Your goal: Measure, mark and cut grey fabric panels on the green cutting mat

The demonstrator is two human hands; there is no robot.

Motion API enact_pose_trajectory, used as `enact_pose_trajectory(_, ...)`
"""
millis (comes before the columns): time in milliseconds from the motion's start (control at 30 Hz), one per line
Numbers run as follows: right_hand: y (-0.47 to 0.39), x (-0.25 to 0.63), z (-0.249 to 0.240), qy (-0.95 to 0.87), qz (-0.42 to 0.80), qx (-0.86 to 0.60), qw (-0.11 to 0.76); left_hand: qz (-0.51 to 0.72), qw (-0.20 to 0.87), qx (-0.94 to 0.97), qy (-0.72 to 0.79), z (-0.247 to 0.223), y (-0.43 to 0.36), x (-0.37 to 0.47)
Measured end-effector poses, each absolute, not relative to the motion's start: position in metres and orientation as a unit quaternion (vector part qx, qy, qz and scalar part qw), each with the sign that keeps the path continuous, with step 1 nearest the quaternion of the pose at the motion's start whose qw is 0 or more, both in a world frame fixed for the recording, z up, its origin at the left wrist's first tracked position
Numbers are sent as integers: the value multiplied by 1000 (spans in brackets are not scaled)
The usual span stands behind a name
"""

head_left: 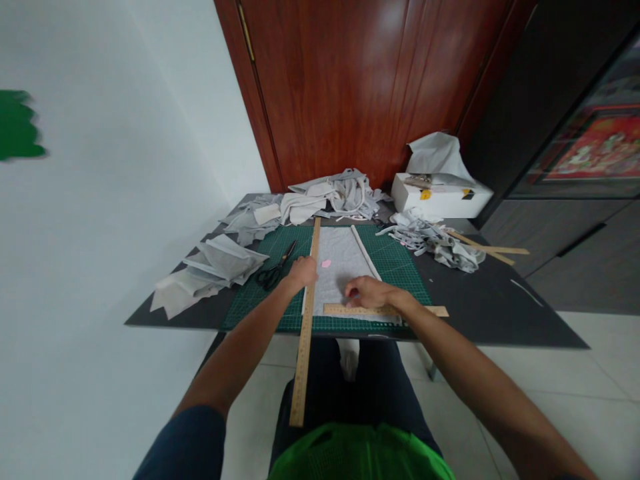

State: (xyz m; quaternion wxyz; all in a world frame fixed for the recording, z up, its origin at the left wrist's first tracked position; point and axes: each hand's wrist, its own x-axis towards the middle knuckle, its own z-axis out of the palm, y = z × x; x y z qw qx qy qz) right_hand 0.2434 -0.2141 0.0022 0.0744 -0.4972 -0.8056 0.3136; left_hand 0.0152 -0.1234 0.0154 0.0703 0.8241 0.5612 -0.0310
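Observation:
A piece of light grey fabric [340,250] lies on the green cutting mat [400,267], with a small pink piece [326,263] on it. Along its left side runs a long wooden ruler [301,373], whose near end juts past the table edge. My left hand [303,272] is closed on this ruler, about halfway up. A shorter wooden ruler [435,311] lies crosswise over the fabric's near end. Just above it is my right hand [367,292], fingers curled in; whatever they may hold is hidden. Black-handled scissors [273,275] rest left of my left hand.
Folded fabric pieces [225,260] lie on the dark table [470,313] at left. A heap of scraps [345,193] spans the back. At right are more scraps [425,233], crossed wooden strips [495,251] and a white box [440,200]. A wooden door [350,87] stands behind.

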Motion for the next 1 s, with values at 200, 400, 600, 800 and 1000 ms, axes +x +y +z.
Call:
enact_pose_trajectory(200, -225, 227, 3, -826, 281, -486, 52, -53, 26, 822, 567, 17, -128, 23)
enact_pose_trajectory(400, -232, 220, 8, -822, 253, -509, 38, -46, 36, 822, 566, 17, -130, 21)
enact_pose_trajectory(600, -222, 229, 9, -806, 185, -559, 62, -41, 53, 827, 559, 21, -133, 15)
enact_pose_trajectory(800, -221, 237, 24, -801, 203, -563, -2, -37, 61, 821, 567, 19, -133, 15)
enact_pose_trajectory(1000, -227, 238, 24, -792, 220, -560, -106, -38, 68, 827, 557, 18, -132, 13)
